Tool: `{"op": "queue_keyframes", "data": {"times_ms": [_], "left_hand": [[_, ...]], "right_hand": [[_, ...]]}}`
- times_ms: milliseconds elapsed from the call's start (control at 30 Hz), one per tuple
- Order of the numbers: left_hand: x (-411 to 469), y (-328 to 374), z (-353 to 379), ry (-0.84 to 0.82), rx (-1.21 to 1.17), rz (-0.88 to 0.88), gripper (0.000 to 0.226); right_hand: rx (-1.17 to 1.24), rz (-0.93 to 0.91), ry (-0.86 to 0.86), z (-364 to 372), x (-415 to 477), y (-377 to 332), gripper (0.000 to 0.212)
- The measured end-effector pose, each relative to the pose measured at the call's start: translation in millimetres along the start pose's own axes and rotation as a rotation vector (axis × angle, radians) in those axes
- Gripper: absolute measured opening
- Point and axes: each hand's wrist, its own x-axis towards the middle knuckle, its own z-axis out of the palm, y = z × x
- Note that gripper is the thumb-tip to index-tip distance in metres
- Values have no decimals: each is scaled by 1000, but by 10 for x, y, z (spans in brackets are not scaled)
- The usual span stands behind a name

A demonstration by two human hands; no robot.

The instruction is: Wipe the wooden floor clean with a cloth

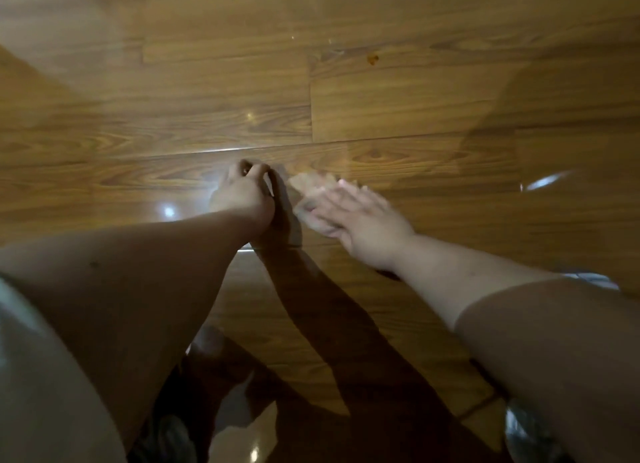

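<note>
The glossy wooden floor fills the view. My right hand lies flat on a pale, blurred cloth and presses it to the boards at the middle. Just left of it, my left hand is propped on the floor with its fingers curled and holds nothing that I can see. A small orange-brown spot marks the floor farther away, up and to the right.
Bright light reflections shine on the floor beside my left hand. Dark shadows of my arms fall across the boards near me. My legs show at the lower left and lower right.
</note>
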Motion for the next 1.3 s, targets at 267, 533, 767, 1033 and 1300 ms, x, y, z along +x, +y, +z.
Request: {"op": "queue_keyframes", "data": {"times_ms": [267, 533, 767, 1033, 1300], "left_hand": [[460, 50, -142, 49, 13, 70, 61], [710, -72, -34, 104, 42, 71, 59], [686, -209, 96, 194, 78, 117, 57], [822, -482, -6, 266, 8, 48, 52], [842, -486, -63, 193, 1, -6, 53]], "right_hand": [[324, 1054, 466, -767, 740, 893, 52], [201, 279, 44, -680, 1049, 791, 76], [-4, 765, 95, -1016, 1718, 1366, 62], [-62, -20, 4, -772, 1525, 742, 55], [88, 539, 279, -779, 2155, 670, 57]]}}
